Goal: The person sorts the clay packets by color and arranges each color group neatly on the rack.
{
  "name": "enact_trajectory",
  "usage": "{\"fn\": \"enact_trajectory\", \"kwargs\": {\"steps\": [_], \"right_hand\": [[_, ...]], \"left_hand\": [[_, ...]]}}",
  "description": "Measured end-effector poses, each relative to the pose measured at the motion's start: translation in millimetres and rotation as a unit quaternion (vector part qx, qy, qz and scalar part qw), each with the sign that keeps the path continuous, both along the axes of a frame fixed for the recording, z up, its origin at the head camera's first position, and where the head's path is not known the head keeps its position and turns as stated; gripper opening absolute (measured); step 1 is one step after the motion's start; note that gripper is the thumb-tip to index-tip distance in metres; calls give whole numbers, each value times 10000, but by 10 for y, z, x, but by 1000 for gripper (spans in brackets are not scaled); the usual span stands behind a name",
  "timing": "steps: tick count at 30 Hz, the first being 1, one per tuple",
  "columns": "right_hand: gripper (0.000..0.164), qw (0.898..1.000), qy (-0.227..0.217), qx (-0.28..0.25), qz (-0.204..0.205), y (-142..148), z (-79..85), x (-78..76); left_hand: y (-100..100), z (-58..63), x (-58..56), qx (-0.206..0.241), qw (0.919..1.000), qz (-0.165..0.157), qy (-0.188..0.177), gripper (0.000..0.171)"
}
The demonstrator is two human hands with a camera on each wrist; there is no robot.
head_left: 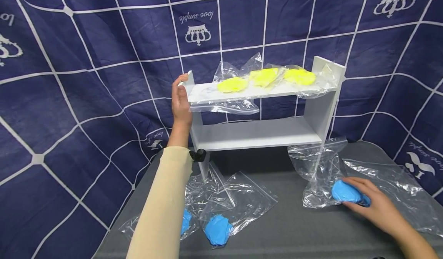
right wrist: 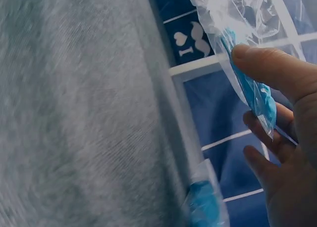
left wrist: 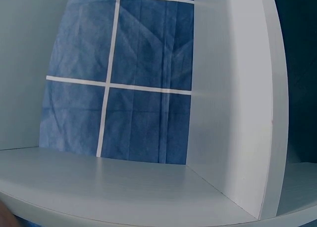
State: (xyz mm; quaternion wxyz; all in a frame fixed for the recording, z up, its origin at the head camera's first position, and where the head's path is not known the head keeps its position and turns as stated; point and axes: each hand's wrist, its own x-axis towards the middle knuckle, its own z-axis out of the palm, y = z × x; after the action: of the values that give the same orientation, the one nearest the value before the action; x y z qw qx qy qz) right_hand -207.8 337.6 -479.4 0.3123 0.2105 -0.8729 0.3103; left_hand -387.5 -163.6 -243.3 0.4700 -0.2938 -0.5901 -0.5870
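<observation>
A white two-tier shelf (head_left: pixel 263 130) stands at the back of the table. My left hand (head_left: pixel 181 101) grips the top of its left side panel, fingertips over the edge. Three bagged yellow lumps (head_left: pixel 232 84) lie in a row on the upper board. My right hand (head_left: pixel 377 205) pinches a blue clay-like lump (head_left: pixel 346 191) in a clear zip bag (head_left: pixel 316 178), near the shelf's right foot. In the right wrist view, the thumb presses on the bagged blue lump (right wrist: pixel 257 96). The left wrist view shows the shelf's white boards (left wrist: pixel 114 192).
Two more blue lumps (head_left: pixel 219 230) in clear bags lie on the grey table (head_left: pixel 277 228) at the front left, one partly hidden by my left sleeve (head_left: pixel 162 201). Another clear bag (head_left: pixel 398 190) lies at the right. Blue checked cloth (head_left: pixel 104 40) hangs behind.
</observation>
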Motion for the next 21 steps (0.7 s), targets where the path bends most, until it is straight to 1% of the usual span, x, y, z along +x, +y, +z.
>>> {"fn": "enact_trajectory", "kwargs": {"steps": [4,8,16,21], "right_hand": [[72,9999,34,-25,106,-65,104,29],[73,9997,92,31,231,-119,198,47],[73,9993,-156,-61,334,-216,402,94],[75,9993,-91,-7,366,-286,558,88]], "left_hand": [[-18,-11,-29,-45,10000,-2,5,29],[-21,-18,-37,-49,10000,10,23,28],[-20,-23,-63,-23,10000,-6,60,27],[-25,-22,-79,16,9999,-71,97,28]]}}
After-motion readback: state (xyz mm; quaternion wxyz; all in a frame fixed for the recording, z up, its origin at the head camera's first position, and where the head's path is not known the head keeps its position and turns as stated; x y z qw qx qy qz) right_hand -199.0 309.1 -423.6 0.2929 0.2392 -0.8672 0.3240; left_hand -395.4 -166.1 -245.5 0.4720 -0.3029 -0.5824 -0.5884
